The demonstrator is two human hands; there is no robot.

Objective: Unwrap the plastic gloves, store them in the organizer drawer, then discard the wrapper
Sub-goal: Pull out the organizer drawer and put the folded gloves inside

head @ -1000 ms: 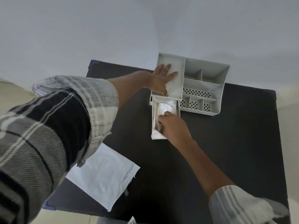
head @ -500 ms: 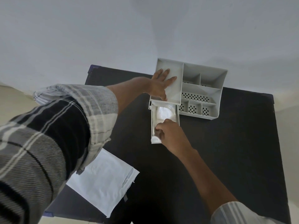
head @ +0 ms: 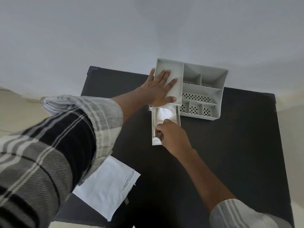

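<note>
Dark table [head: 230, 162] against pale wall; grey organizer [head: 204, 89] at its far edge. Left hand [head: 160, 88] flat, fingers spread on organizer's top. Drawer [head: 153, 129] pulled out toward camera, plastic gloves [head: 164, 113] inside, partly hidden by right hand [head: 171, 134]; its grip unclear. White wrapper [head: 107, 190] near, sleeve-covered.

Clear gloves [head: 164, 113] fill the organizer's open drawer [head: 153, 129]; white wrapper [head: 107, 188] lies flat.

A plain room, likely a home — a small dark table [head: 230, 145] stands against a bare pale wall [head: 148, 30] on a beige tiled floor [head: 14, 112], holding a grey plastic desk organizer [head: 204, 89].
</note>
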